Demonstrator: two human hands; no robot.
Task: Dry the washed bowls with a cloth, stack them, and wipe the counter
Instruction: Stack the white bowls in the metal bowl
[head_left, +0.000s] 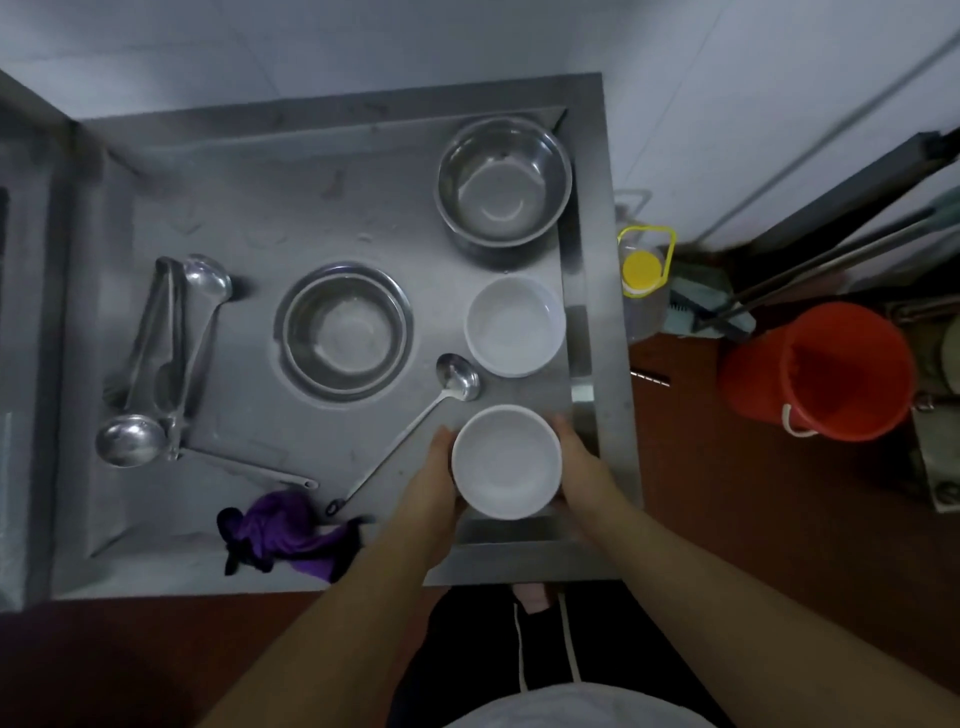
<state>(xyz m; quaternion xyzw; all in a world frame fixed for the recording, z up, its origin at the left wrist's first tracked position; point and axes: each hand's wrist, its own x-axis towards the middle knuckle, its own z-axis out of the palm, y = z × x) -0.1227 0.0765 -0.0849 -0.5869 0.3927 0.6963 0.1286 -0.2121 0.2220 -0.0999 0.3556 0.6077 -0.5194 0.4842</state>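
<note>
White bowl (506, 461), lower right of the frame above the steel surface (249, 208), is gripped between left hand (441, 467) and right hand (576, 460); if wet, it could slip onto the ladle (415, 421) beside it.

Pale wall (727, 78), red-brown floor (727, 519)

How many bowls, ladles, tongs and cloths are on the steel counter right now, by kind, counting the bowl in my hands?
White bowls: 2, one held, one on the counter
Steel bowls: 2
Ladles: 3
Tongs: 1
Purple cloth: 1
Total: 9
</note>
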